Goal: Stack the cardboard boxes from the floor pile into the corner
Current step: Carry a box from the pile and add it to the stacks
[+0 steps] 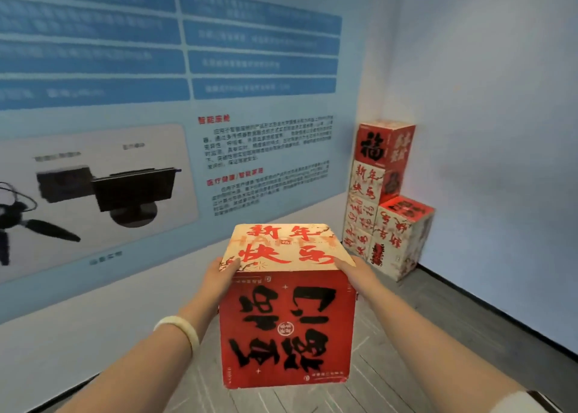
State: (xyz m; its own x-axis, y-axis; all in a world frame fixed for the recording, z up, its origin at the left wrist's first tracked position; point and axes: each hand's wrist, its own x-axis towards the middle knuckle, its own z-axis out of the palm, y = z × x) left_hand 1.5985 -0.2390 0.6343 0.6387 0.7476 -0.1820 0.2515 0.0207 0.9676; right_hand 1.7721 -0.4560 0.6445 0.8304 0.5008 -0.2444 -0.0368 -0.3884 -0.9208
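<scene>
Held box point(286, 325): red front, cream top; carried clear of the floor point(438, 318), clamped between both hands, well apart from the corner stack.
Left hand point(220, 279): pressed flat on the box's left side; fingertips hidden behind it.
Right hand point(355, 275): pressed on the right side, fingers apparently straight; mostly hidden.
Corner stack point(380, 175): taller column in the corner, shorter column just beside it; joints between boxes hard to make out.
Bracelet point(181, 328): on the left wrist.
Wall poster point(266, 150): text blurred, cut off at the left edge.
</scene>
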